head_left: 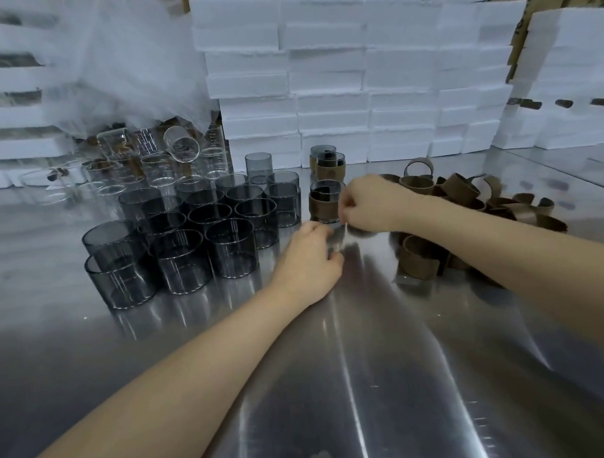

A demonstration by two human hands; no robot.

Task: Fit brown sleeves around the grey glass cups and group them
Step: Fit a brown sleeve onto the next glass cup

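Over the steel table (pixel 336 367), the left grip (pixel 305 260) and right grip (pixel 372 204) meet, both with fingers curled on a blurred grey cup (pixel 341 235) held between them. Whether it carries a sleeve cannot be told. Just behind the fingers stands a sleeved cup (pixel 327 203), with two more sleeved cups (pixel 327 164) farther back. Bare grey cups (pixel 203 234) crowd the left side. Loose brown sleeves (pixel 467 199) lie heaped beside the right forearm. Clear glasses (pixel 157 156) and stacked white foam blocks (pixel 320 70) line the rear.
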